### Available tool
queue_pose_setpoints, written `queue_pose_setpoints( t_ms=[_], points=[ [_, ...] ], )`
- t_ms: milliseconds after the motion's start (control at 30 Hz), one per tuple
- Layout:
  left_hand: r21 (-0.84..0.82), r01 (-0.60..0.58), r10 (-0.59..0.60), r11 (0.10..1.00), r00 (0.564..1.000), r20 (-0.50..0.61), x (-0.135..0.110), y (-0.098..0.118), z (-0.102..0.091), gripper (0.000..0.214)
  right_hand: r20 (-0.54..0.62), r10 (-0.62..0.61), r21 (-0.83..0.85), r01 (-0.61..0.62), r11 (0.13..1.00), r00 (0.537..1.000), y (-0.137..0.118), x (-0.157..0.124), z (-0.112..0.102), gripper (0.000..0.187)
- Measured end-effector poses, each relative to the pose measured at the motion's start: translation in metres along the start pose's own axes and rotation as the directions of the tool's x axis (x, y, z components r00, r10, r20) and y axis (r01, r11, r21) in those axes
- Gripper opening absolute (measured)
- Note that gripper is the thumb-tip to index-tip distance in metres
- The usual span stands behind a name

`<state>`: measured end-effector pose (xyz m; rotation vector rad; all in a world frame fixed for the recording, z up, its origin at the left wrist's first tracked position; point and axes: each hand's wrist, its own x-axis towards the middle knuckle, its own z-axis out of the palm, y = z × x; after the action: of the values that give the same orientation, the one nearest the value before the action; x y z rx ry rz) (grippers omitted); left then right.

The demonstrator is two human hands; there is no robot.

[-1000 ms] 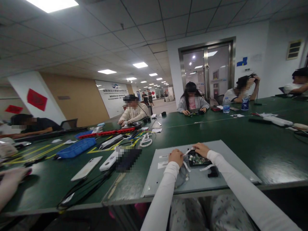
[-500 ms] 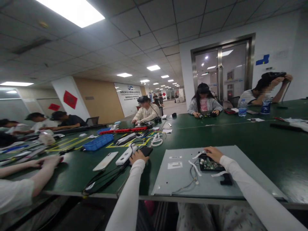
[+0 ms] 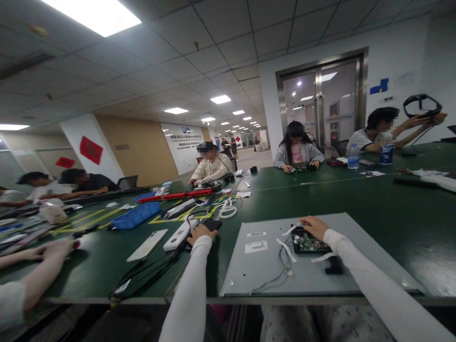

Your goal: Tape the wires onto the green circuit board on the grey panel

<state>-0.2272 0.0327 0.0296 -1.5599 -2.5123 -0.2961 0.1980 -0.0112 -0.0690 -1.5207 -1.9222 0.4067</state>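
My left hand (image 3: 201, 232) is closed around a flat black slab (image 3: 213, 225), possibly a phone. Beside it lie a white power-bank-like box (image 3: 181, 234) and black cables (image 3: 156, 270). A grey metal panel (image 3: 260, 270) lies flat in front of me at the table's edge. On the panel sits a green circuit board (image 3: 309, 243) in a black frame. My right hand (image 3: 314, 226) bends over the board's upper edge, fingertips pinched near a white tape strip (image 3: 291, 230); what they grip is too small to make out. Thin grey wires (image 3: 281, 271) trail left of the board.
A white phone (image 3: 147, 245) and a blue bin (image 3: 136, 216) lie to the left, with red power strips (image 3: 174, 195) and a coiled white cable (image 3: 227, 209) farther back. At left is a co-worker's arm (image 3: 46, 266). More people sit across the green table (image 3: 377, 213).
My view has shifted slightly; both my hands stay at the same things. The co-worker at far right has taken the headset off and holds it out in front.
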Motion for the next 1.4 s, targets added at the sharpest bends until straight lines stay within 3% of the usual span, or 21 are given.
queue_pose_setpoints(
  t_ms=[200, 300, 367, 433, 500, 567, 633, 800, 967, 1233, 1400],
  points=[
    [0.029, -0.059, 0.057, 0.998, 0.997, 0.051, -0.022, 0.014, -0.030, 0.057, 0.017, -0.018, -0.015, 0.019, 1.000, 1.000, 0.001, 0.000, 0.000, 0.036],
    [0.027, -0.283, 0.281, 0.959, 0.958, 0.064, -0.044, 0.048, -0.042, 0.047, 0.031, -0.030, -0.023, 0.030, 0.999, 0.999, 0.002, -0.001, 0.001, 0.035],
    [-0.009, -0.460, 0.458, 0.888, 0.883, 0.101, -0.066, 0.081, -0.040, 0.039, 0.045, -0.038, -0.033, 0.040, 0.999, 0.998, 0.003, -0.002, 0.001, 0.033],
    [-0.081, -0.641, 0.645, 0.763, 0.747, 0.161, -0.095, 0.114, -0.029, 0.037, 0.063, -0.043, -0.061, 0.047, 0.997, 0.997, 0.004, -0.002, 0.002, 0.031],
    [-0.146, -0.745, 0.757, 0.651, 0.622, 0.199, -0.126, 0.139, -0.015, 0.041, 0.081, -0.043, -0.096, 0.051, 0.994, 0.996, 0.004, -0.002, 0.003, 0.030],
    [-0.187, -0.789, 0.808, 0.586, 0.550, 0.213, -0.153, 0.153, -0.001, 0.045, 0.091, -0.041, -0.122, 0.052, 0.991, 0.995, 0.004, -0.002, 0.003, 0.031],
    [-0.209, -0.812, 0.836, 0.545, 0.509, 0.202, -0.171, 0.156, 0.010, 0.050, 0.099, -0.042, -0.137, 0.055, 0.989, 0.994, 0.003, -0.002, 0.003, 0.031],
    [-0.223, -0.847, 0.876, 0.483, 0.465, 0.131, -0.184, 0.147, 0.027, 0.054, 0.108, -0.038, -0.165, 0.055, 0.985, 0.993, -0.001, -0.005, 0.002, 0.032],
    [-0.263, -0.866, 0.903, 0.426, 0.391, 0.178, -0.182, 0.145, 0.030, 0.052, 0.112, -0.024, -0.187, 0.045, 0.981, 0.993, -0.004, -0.007, 0.000, 0.033],
    [-0.261, -0.867, 0.906, 0.424, 0.412, 0.102, -0.188, 0.143, 0.024, 0.047, 0.122, -0.036, -0.190, 0.059, 0.980, 0.992, 0.001, -0.007, 0.003, 0.032],
    [-0.259, -0.879, 0.915, 0.401, 0.400, 0.059, -0.188, 0.141, 0.024, 0.044, 0.110, -0.038, -0.186, 0.058, 0.981, 0.993, 0.006, -0.004, 0.006, 0.032]
  ],
)
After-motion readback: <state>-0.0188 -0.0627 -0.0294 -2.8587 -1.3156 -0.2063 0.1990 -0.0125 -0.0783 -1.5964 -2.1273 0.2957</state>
